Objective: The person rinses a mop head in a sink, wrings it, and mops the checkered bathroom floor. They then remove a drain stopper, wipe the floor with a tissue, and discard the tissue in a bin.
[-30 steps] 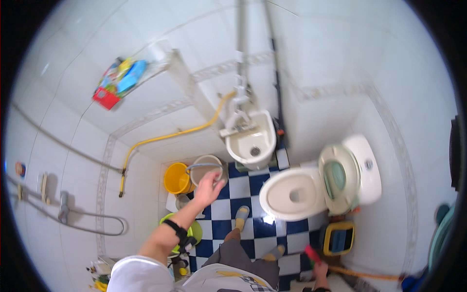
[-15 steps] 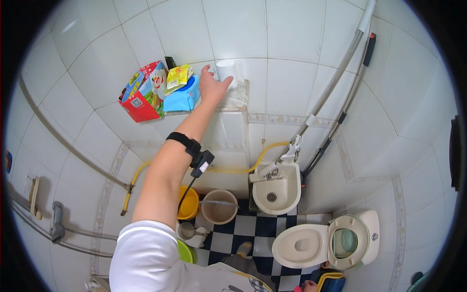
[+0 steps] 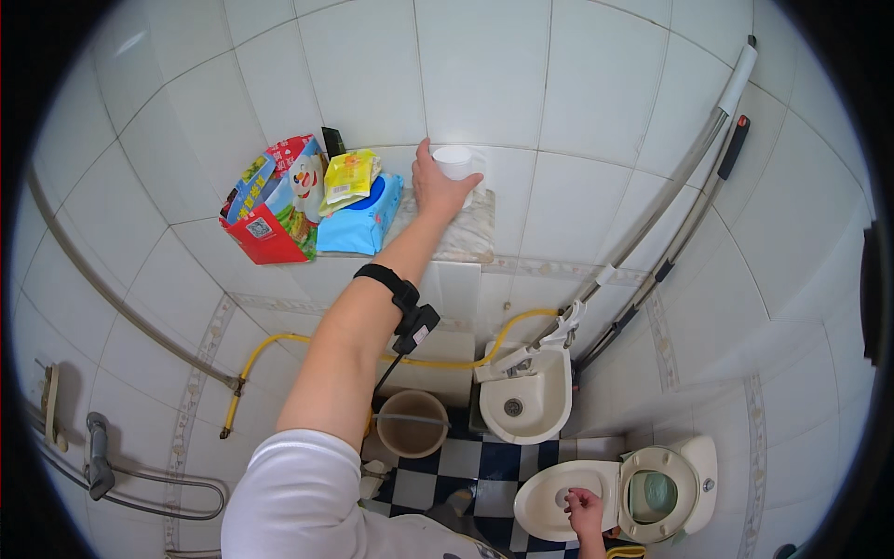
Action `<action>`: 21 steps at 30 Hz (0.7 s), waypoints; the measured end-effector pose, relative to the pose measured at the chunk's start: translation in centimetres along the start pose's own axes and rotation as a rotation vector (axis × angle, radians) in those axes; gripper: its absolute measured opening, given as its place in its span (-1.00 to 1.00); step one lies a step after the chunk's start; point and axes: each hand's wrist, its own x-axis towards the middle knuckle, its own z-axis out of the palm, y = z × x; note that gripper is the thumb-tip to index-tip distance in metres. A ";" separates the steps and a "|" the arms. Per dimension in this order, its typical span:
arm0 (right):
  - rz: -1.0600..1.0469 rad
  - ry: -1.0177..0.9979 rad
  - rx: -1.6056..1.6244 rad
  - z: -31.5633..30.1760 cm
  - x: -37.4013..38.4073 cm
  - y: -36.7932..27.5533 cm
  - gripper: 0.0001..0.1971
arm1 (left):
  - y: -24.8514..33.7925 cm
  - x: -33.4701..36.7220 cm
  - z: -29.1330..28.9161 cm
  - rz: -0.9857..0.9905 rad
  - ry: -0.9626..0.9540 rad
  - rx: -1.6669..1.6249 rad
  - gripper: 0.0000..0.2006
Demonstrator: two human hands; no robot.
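My left hand is stretched far forward to a stone-topped ledge by the tiled wall. Its fingers and thumb are wrapped round a small white cup, whose round rim faces up. Left of this hand lie a blue wipes pack and a yellow packet. A black strap with a small device circles my left forearm. Low on the right, my right hand hovers over the toilet bowl, fingers curled in; what they hold, if anything, is too small to make out.
A red printed bag stands at the ledge's left end. Below are a beige bucket, a yellow hose and a small washbasin. Long poles lean on the right wall. A shower hose hangs at left.
My left hand has gone from open beside the white cup to closed round it. My right hand has risen from the lower edge to over the toilet. The view has shifted a little.
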 end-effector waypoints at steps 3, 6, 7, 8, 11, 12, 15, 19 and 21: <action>-0.067 -0.042 0.054 1.8 0.3 -4.6 -0.83 | -0.1 0.3 -0.2 -0.046 0.002 -0.004 0.13; -0.104 -0.055 0.083 3.2 0.5 -9.3 -0.84 | 0.9 0.0 -0.9 -0.087 -0.020 -0.061 0.09; -0.180 -0.044 0.101 3.9 0.5 -10.9 -0.83 | 1.6 -0.6 -1.4 -0.046 -0.037 -0.175 0.08; -0.207 -0.015 0.109 4.4 0.5 -12.5 -0.83 | 2.3 -1.5 -2.0 -0.033 -0.078 -0.289 0.06; -0.311 -0.117 0.248 6.4 0.8 -18.7 -0.78 | 5.0 -6.8 -4.4 -0.024 -0.291 -0.756 0.02; -0.283 -0.178 0.339 7.2 1.1 -20.9 -0.76 | 5.7 -9.3 -5.7 -0.083 -0.431 -0.865 0.03; -0.338 -0.641 0.696 9.0 1.4 -26.4 -0.18 | 7.0 -17.2 -9.4 -0.347 -0.798 -1.278 0.08; -0.360 -0.977 1.291 9.7 0.4 -30.1 -0.12 | 6.6 -23.8 -12.1 -0.572 -1.110 -1.468 0.11; -0.338 -0.681 1.324 9.7 0.2 -31.1 -0.27 | 5.7 -25.7 -12.7 -0.529 -1.172 -1.460 0.09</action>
